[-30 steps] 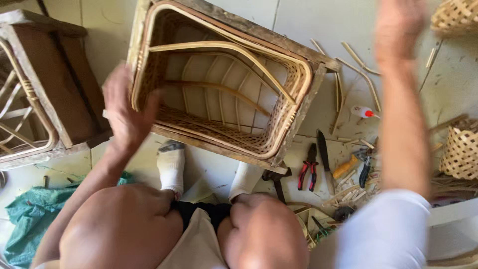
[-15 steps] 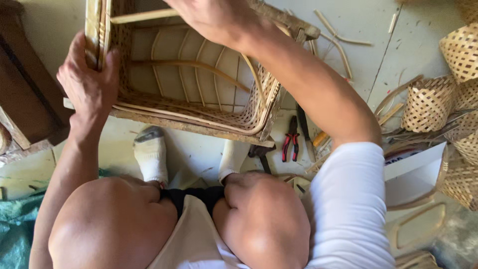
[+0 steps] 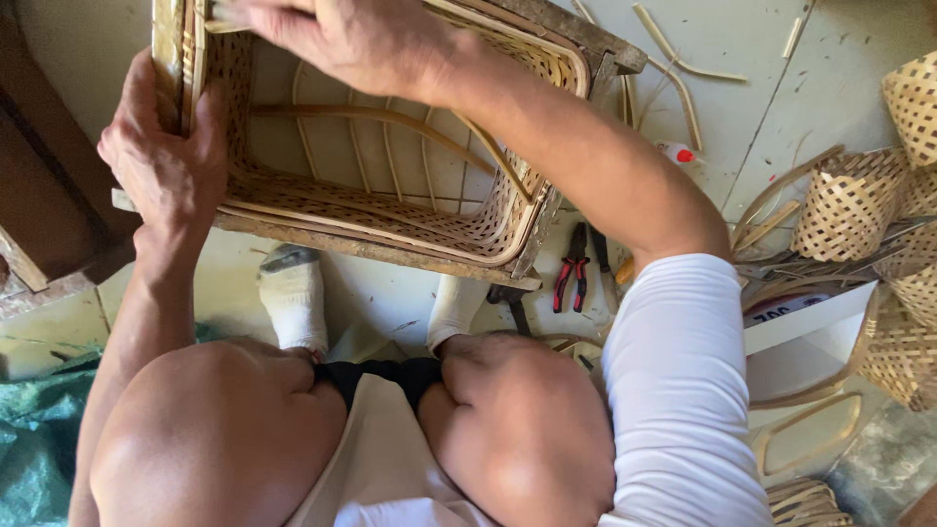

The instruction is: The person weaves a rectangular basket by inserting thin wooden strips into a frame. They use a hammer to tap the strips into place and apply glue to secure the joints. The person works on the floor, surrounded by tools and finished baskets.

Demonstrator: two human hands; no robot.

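Woven rattan basket [image 3: 390,210] between both hands [image 3: 168,161]

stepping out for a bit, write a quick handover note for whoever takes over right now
Left hand: gripping the left rim of the woven basket.
Right hand: on the basket's far rim, at the top edge of the view; whether it pinches a strip cannot be told.
Basket sits in a wooden frame on the floor, ahead of the feet.
Red-handled pliers lie right of the frame; small finished baskets further right.
Done: walls woven. Left: rim apparently in hand.
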